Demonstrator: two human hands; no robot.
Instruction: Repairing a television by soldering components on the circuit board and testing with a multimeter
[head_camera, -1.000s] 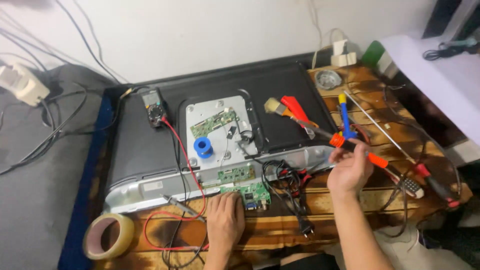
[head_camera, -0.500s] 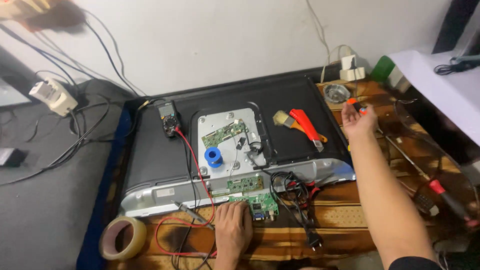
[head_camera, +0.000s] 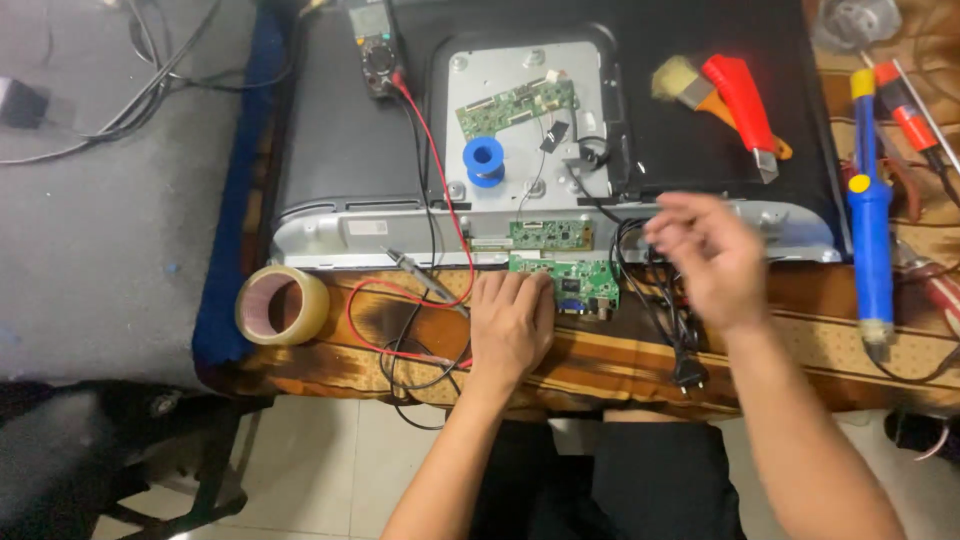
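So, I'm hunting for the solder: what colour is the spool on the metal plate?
Blue: the spool shows best in the head view.

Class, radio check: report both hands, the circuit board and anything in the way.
Left hand flat on table edge, touching green circuit board. Right hand raised above black cables, blurred, grip unclear. Red probe lead and tape roll lie left.

A wooden worktop (head_camera: 620, 365) carries an opened flat monitor (head_camera: 340, 150) lying face down across its middle. At the left front corner sits a roll of clear tape (head_camera: 282, 305). A blue soldering iron (head_camera: 870, 210) lies toward the right edge, and a black plug (head_camera: 688, 372) rests at the front edge.
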